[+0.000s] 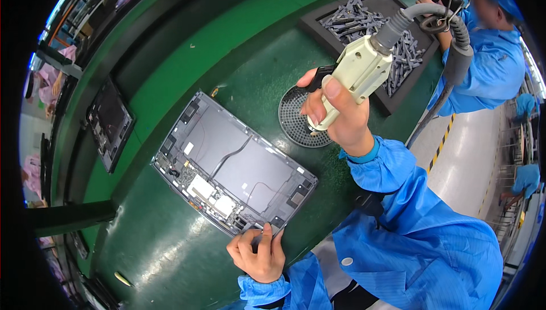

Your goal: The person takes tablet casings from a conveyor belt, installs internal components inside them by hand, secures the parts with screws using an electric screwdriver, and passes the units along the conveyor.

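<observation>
My right hand (350,119) is wrapped round a cream electric screwdriver (361,68) with a black lever. Its tip points down at a round, dark perforated screw dish (293,114). On the green bench lies an opened grey laptop casing (250,156), its circuit board (207,190) and thin cables exposed. My left hand (259,256) is at the casing's near edge, fingers pinched together by the corner. Something small and grey shows under those fingertips, but they hide most of it.
A dark foam tray (392,100) full of small grey strip-like parts sits at the far right. The screwdriver's thick grey cable (455,65) hangs beside it. Another opened laptop casing (108,122) is on the left. A co-worker in blue (489,65) works at the upper right.
</observation>
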A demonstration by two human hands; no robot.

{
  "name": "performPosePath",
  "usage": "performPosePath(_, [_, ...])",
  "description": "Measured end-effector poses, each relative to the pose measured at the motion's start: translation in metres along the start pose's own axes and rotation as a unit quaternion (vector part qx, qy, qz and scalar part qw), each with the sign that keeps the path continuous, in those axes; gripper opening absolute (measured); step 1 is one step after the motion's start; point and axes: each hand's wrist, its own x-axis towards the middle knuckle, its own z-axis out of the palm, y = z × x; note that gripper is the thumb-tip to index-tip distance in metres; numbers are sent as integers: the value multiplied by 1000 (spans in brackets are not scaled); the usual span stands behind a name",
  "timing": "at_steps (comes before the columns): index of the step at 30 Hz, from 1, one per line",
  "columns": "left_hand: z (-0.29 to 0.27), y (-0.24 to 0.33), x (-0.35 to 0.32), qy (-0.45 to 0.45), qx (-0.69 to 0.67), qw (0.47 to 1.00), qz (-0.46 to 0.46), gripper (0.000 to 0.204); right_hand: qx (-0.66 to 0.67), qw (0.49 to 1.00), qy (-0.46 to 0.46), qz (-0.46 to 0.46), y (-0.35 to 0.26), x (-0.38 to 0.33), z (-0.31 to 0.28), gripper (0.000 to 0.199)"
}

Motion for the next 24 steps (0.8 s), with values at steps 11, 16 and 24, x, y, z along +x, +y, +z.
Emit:
performPosePath(11, [2,0,3,10,-23,1000,4,35,-10,1000,-3,-17,3,0,-3,45])
performPosePath(16, [4,-3,2,26,-29,999,6,34,-13,998,-19,-50,9,-4,0,43])
performPosePath(24, [6,-8,3,36,-62,997,12,33,130,988,-36,-75,-11,-14,-12,50])
